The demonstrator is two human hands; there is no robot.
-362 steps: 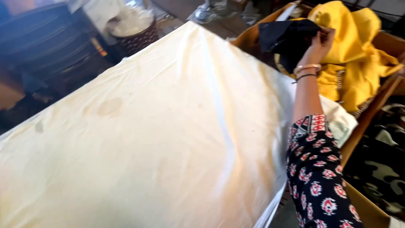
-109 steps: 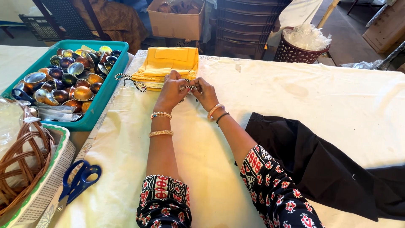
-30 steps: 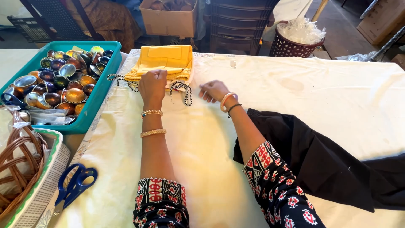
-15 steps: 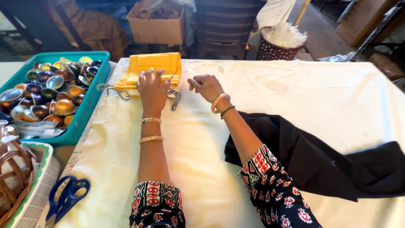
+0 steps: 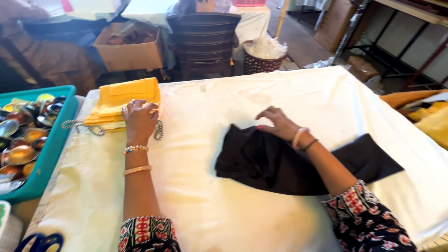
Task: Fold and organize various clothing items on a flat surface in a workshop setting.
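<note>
Right hand (image 5: 279, 125): fingers spread, resting flat on the top edge of the black cloth (image 5: 289, 163), not pinching anything, two bangles on the wrist
Black cloth: lying rumpled on the cream table cover (image 5: 210, 205), mid-table, a bit right of centre, forearm crossing over it
Left hand (image 5: 139, 119): palm down, fingers loosely curled, pressing on the near edge of the yellow folded fabric (image 5: 122, 99), right over the beaded chain (image 5: 93, 128); can't tell if it's actually gripping the chain
Beaded chain: silvery, snaking out both sides of the left hand, along the front of the yellow stack
Scissors (image 5: 39, 242): blue handles, near-left corner, cut off by the frame
Teal tray (image 5: 49, 149): left edge of table, packed with shiny round metal bits
Further back: cardboard box (image 5: 128, 51), dark chair (image 5: 205, 42), woven basket (image 5: 263, 60) with white stuff in it
</note>
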